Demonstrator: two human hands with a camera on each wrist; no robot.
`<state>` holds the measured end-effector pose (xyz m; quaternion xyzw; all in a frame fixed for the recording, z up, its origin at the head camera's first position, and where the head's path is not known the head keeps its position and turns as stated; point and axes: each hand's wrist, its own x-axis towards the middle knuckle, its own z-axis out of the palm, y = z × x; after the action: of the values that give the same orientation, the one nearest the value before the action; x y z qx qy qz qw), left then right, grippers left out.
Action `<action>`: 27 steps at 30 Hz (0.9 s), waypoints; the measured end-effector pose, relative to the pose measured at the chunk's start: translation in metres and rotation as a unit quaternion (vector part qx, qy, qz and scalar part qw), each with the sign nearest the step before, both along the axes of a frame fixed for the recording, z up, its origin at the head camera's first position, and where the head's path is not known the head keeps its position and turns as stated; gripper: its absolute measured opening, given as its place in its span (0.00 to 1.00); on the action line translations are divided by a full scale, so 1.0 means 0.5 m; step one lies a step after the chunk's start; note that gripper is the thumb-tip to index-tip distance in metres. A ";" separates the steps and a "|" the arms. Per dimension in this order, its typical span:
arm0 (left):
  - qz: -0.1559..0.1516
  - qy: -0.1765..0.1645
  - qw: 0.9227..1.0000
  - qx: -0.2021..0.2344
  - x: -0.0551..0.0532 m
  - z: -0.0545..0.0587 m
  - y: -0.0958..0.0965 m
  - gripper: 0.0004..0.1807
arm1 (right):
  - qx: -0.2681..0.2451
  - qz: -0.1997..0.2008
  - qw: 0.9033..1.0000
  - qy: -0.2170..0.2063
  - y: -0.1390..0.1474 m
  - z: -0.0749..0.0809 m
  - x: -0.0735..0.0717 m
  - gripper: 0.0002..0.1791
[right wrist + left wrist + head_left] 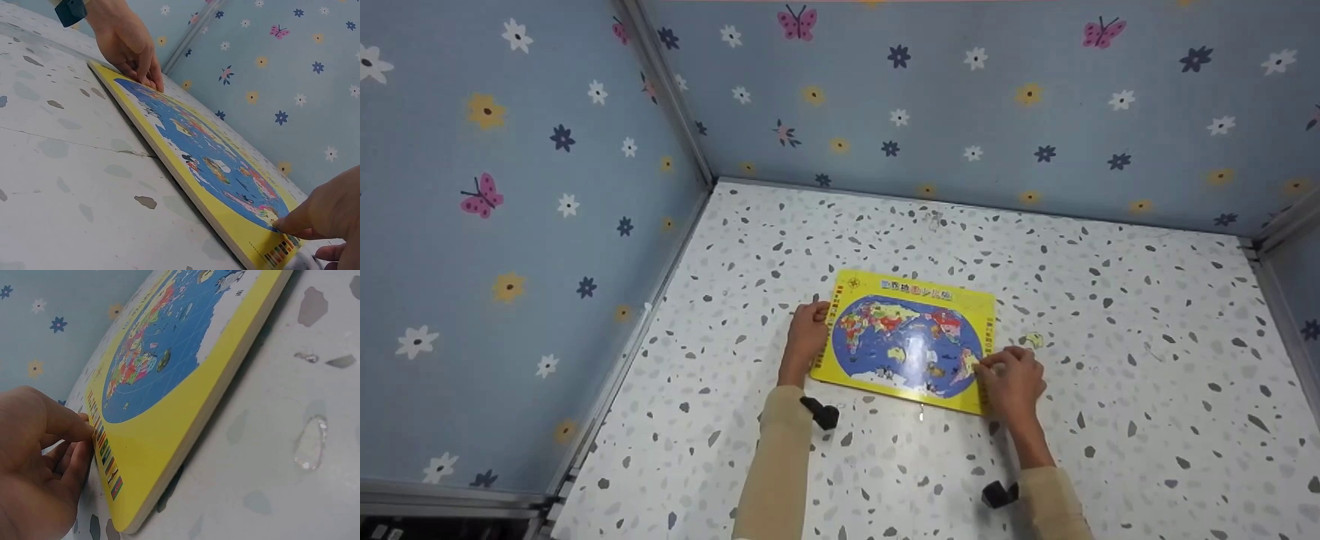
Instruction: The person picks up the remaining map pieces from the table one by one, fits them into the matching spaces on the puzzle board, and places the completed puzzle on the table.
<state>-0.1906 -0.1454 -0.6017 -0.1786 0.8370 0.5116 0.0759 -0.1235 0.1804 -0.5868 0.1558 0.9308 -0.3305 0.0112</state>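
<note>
A yellow-bordered world map puzzle (pixel 911 285) lies flat on the table, with a blue oval of coloured continents. At its left edge, my left hand (pixel 808 330) grips the border, thumb by the row of small flags (pixel 107 458) and fingers curled at the side. My right hand (pixel 1014 381) reaches over the right edge. Its fingertips pinch a small yellow puzzle piece (pixel 969 364) at the lower right of the map, partly covered by the fingers. Just beyond that hand, a loose pale yellow piece (pixel 1035 340) lies on the table.
The white speckled table (pixel 720 442) meets flowered blue panels (pixel 930 97) at the back and left. A black wrist camera mount (pixel 821 412) sits by the left sleeve, and another black mount (pixel 1000 494) by the right one.
</note>
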 end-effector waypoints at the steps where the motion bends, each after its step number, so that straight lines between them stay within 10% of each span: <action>1: -0.002 0.001 1.000 -0.002 0.000 0.001 0.000 0.24 | 0.000 0.001 1.000 0.002 0.000 0.000 0.000 0.11; 27: 0.003 0.009 1.000 0.010 0.004 0.005 0.001 0.24 | -0.004 0.022 1.000 0.014 0.001 -0.003 0.010 0.09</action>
<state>-0.1885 -0.1451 -0.5992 -0.1753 0.8318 0.5221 0.0684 -0.1187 0.1808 -0.5883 0.1305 0.9329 -0.3357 0.0058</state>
